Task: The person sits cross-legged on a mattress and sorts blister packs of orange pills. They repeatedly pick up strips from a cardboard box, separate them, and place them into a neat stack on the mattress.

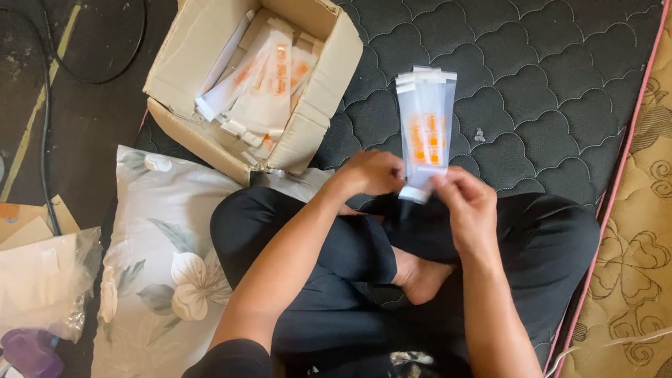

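Left hand (370,173) and right hand (465,200), fingers gripping bundle of white flat sachets with orange panels (424,132), above black quilted mattress (525,60), open brown cardboard box (202,48) of matching sachets nearby

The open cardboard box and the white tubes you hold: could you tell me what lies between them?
Only bare black quilted mattress, in the head view.

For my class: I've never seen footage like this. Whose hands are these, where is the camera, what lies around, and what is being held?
One camera, worn on a person's head, looks down at their own crossed legs on a dark quilted mattress. The left hand and right hand together hold a small bunch of white tubes with orange print, gripped at the lower end. An open cardboard box at upper left holds more such tubes. A flowered pillow lies beside the left knee, and a clear plastic bag on the floor.
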